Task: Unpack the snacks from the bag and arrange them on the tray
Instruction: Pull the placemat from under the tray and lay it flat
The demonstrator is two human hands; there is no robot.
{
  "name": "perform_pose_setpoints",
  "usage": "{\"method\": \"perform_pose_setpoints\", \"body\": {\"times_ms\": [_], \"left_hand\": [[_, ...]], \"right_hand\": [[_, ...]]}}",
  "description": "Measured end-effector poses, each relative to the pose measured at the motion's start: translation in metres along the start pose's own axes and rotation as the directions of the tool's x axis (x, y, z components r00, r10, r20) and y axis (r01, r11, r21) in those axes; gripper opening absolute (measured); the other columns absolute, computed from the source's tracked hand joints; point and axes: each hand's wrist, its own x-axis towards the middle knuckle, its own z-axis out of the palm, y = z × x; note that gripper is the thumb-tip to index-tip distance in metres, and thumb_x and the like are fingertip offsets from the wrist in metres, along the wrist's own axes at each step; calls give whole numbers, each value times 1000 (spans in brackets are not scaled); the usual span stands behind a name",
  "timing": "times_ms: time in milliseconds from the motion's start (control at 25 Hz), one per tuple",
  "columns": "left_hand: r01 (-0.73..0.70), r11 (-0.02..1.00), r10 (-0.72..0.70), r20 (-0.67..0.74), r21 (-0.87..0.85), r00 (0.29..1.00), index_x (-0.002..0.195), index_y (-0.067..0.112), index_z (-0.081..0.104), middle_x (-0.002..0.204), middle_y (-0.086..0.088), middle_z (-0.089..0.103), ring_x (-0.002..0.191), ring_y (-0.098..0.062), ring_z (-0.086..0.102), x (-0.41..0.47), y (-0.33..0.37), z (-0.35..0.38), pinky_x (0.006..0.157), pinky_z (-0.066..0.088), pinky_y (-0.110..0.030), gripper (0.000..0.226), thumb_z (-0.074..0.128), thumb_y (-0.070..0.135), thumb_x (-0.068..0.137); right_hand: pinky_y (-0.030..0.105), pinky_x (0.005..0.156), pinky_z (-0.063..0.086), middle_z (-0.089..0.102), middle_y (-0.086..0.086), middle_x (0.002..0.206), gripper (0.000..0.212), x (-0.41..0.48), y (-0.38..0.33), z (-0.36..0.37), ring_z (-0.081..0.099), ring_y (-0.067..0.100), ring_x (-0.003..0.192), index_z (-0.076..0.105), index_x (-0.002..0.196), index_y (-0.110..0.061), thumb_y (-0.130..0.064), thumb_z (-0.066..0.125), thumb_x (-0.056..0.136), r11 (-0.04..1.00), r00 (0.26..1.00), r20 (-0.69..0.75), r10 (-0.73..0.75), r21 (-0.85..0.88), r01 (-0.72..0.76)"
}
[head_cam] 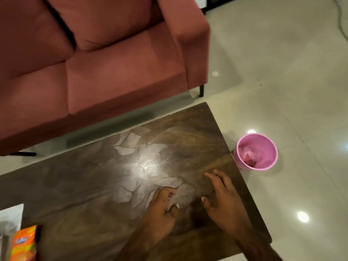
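Observation:
An orange snack packet (pixel 23 243) lies at the lower left edge of the view, on a silvery tray (pixel 13 215) that is mostly cut off. My left hand (pixel 162 210) hovers over the dark wooden table (pixel 94 185) near its right end, fingers loosely curled and holding nothing. My right hand (pixel 223 198) is beside it, closer to the table's right edge, fingers spread and empty. No bag shows in this view.
A pink sofa (pixel 94 63) stands behind the table. A pink plastic bin (pixel 257 151) with a crumpled wrapper inside sits on the pale tiled floor just off the table's right edge.

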Motion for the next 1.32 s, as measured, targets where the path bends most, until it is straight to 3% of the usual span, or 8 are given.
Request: {"method": "perform_pose_setpoints", "body": {"times_ms": [200, 360, 560, 760, 960, 1160, 1240, 1320], "left_hand": [[75, 995, -81, -88, -66, 993, 114, 43, 50, 122, 20, 48, 108, 4, 55, -46, -48, -53, 99, 50, -31, 27, 58, 32, 92], [116, 986, -131, -131, -117, 983, 121, 39, 48, 128, 17, 46, 107, -7, 60, -91, -98, -103, 97, 51, -32, 37, 49, 40, 84], [150, 979, -178, -228, -137, 957, 131, 30, 49, 136, 9, 46, 119, -11, 55, -140, -201, -169, 99, 44, -23, 41, 56, 29, 90], [164, 962, -221, -270, -216, 937, 131, 28, 51, 135, 7, 49, 120, -13, 56, -177, -330, -233, 94, 38, -14, 41, 59, 28, 91], [195, 920, -294, -265, -341, 918, 131, 16, 54, 134, -6, 50, 127, -23, 52, -205, -434, -282, 106, 43, -35, 41, 62, 18, 90], [329, 833, -459, -224, -445, 860, 126, 17, 54, 131, -7, 53, 122, -27, 55, -219, -515, -291, 104, 46, -39, 39, 62, 15, 89], [418, 775, -548, -176, -473, 818, 125, 13, 54, 129, -10, 55, 121, -29, 57, -221, -540, -289, 103, 47, -43, 37, 61, 14, 89], [492, 724, -613, -125, -484, 780, 123, 8, 53, 125, -14, 56, 116, -33, 59, -221, -562, -281, 99, 50, -47, 36, 59, 14, 88]], "right_hand": [[34, 124, 42, 20, -13, 170, 78, -19, -77, 31, 39, 14, 155, 33, 160, -41, -44, 70, 90, 990, 988, 120, -101, -87, 112], [31, 125, 39, 22, -11, 170, 78, -40, -144, 75, 38, 14, 156, 35, 160, -40, -41, 71, 90, 966, 960, 217, -179, -145, 213], [34, 124, 39, 33, -4, 167, 80, -68, -240, 172, 44, 19, 153, 45, 157, -32, -36, 79, 85, 928, 916, 331, -226, -213, 306], [39, 120, 44, 46, 4, 157, 74, -95, -326, 299, 53, 26, 144, 57, 149, -24, -22, 86, 81, 944, 924, 350, -155, -223, 243], [40, 116, 46, 49, 8, 150, 67, -106, -391, 407, 56, 29, 137, 56, 148, -22, -16, 82, 86, 948, 904, 420, -85, -246, 204], [31, 106, 48, 58, 3, 144, 61, -106, -421, 494, 59, 21, 128, 55, 148, -21, -16, 78, 92, 968, 878, 477, -49, -193, 159], [28, 93, 48, 66, -12, 125, 45, -106, -420, 522, 62, 14, 115, 57, 131, -36, -18, 75, 93, 977, 864, 503, 0, -184, 107], [37, 93, 55, 66, -22, 106, 35, -104, -413, 552, 69, 16, 108, 54, 106, -44, -17, 71, 93, 985, 836, 545, 63, -169, 35]]}}
